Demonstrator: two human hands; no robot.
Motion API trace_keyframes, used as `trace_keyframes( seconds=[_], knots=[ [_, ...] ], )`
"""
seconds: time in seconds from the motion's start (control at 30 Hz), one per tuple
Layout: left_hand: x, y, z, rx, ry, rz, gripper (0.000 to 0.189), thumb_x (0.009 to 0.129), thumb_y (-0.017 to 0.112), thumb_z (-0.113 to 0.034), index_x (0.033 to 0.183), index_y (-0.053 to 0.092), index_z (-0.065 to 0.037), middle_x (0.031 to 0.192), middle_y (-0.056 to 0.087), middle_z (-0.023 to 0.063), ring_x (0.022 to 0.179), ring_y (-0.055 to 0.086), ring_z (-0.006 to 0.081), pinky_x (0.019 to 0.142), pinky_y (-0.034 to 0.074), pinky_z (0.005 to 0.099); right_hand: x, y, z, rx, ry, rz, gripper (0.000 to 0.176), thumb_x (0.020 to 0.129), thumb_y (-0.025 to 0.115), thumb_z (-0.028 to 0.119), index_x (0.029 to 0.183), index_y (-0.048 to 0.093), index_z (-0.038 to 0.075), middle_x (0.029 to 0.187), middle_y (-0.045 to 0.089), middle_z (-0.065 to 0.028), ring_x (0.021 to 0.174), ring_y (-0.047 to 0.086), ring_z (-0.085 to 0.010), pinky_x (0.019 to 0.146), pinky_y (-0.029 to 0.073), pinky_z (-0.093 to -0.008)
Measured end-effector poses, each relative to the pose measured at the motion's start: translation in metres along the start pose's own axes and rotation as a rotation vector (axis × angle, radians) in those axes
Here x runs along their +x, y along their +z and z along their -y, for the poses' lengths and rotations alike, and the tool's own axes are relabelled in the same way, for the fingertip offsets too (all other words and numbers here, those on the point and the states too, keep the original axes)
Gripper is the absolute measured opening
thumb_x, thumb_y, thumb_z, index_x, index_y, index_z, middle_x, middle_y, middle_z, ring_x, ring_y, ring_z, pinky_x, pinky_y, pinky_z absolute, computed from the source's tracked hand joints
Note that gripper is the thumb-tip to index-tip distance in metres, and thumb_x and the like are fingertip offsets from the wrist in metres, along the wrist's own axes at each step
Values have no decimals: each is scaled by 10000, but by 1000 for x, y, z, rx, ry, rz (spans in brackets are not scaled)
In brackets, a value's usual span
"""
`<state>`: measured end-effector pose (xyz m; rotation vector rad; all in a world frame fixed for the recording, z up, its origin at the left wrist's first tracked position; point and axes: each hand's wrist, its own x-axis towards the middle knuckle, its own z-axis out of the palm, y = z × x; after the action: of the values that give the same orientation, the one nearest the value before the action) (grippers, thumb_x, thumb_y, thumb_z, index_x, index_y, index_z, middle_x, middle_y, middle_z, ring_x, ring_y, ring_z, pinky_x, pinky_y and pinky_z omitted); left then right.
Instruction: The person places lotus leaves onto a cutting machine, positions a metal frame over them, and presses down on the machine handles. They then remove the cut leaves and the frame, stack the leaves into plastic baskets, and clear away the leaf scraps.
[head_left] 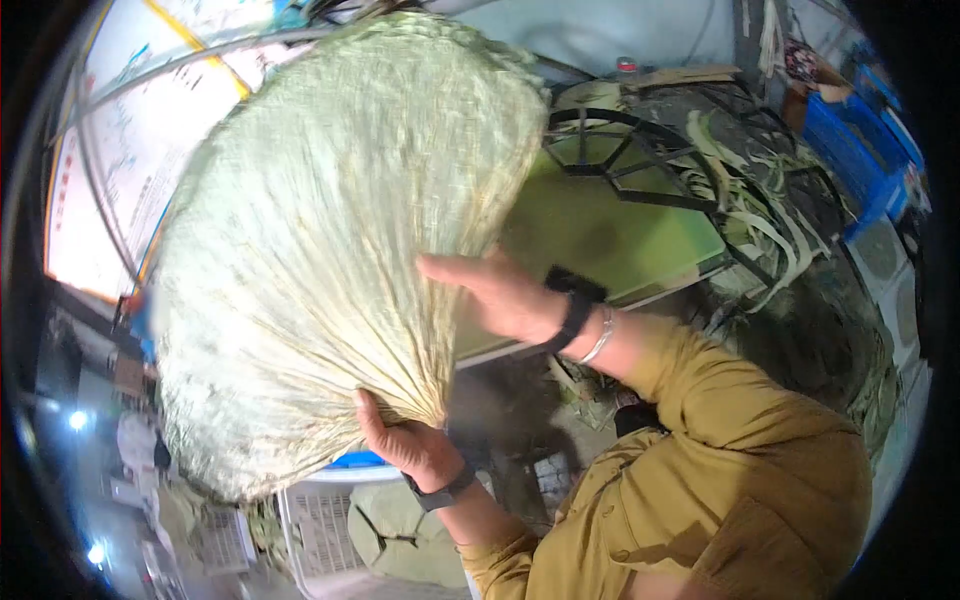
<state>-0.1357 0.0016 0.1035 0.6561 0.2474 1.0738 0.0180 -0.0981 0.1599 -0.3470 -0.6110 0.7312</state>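
A large, pale green dried lotus leaf (pixel 330 230), folded like a fan, fills the left and middle of the view. Its veins run together at a gathered point near the bottom. My left hand (pixel 415 450) grips that gathered part, with the thumb on the front and the fingers hidden behind. Higher up, my right hand (pixel 505 295) is at the leaf's right edge, one digit stretched across the front. Its other fingers are mostly out of sight behind the leaf, and it is slightly blurred. Both wrists wear dark bands.
Behind the leaf lies a greenish flat board (pixel 620 235), with a black metal frame (pixel 640 185) over its far edge. Leaf strips (pixel 780 240) are heaped to the right, near a blue crate (pixel 855 140). Below stands a white plastic basket (pixel 295 530) holding folded leaves (pixel 400 550).
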Motion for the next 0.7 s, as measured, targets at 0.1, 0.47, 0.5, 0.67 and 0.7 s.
trace_keyframes(
  seconds=[0.1, 0.47, 0.5, 0.67, 0.7],
  knots=[
    [9, 25, 42, -88, -329, 44, 570, 881, 588, -235, 1352, 394, 20, 1315, 502, 171, 1174, 508, 318, 1003, 411, 482, -22, -74, 85, -954, 185, 257, 626, 813, 728, 163, 1342, 427, 19, 1327, 515, -104, 1217, 479, -216, 1056, 371, -394],
    [14, -24, 162, 308, -744, -291, 558, 840, 574, 15, 1362, 381, -24, 1279, 518, 194, 1097, 563, 377, 912, 499, 513, -13, -358, 296, -2339, 258, -233, 283, 875, 590, 201, 1027, 539, -32, 892, 614, -251, 889, 574, -444, 760, 460, -494],
    [16, -23, 163, 355, -706, -319, 536, 836, 572, 19, 1343, 401, -7, 1256, 534, 200, 1084, 573, 375, 907, 506, 518, -5, -367, 293, -2324, 264, -197, 283, 875, 590, 201, 1027, 539, -32, 892, 614, -251, 889, 574, -444, 760, 460, -494],
    [14, -12, 162, 339, -640, -342, 451, 855, 541, 50, 1291, 426, 71, 1153, 565, 176, 1026, 593, 317, 882, 520, 431, 6, -394, 279, -2410, 241, -411, 314, 859, 600, 196, 1040, 525, -49, 916, 610, -265, 907, 571, -447, 778, 460, -492],
    [15, -7, 159, 296, -732, -377, 452, 853, 551, 42, 1288, 430, 68, 1165, 562, 172, 1051, 580, 312, 902, 508, 428, 5, -412, 285, -2329, 174, -369, 314, 859, 598, 183, 1052, 523, -54, 956, 600, -270, 931, 567, -437, 802, 460, -470]
  ],
)
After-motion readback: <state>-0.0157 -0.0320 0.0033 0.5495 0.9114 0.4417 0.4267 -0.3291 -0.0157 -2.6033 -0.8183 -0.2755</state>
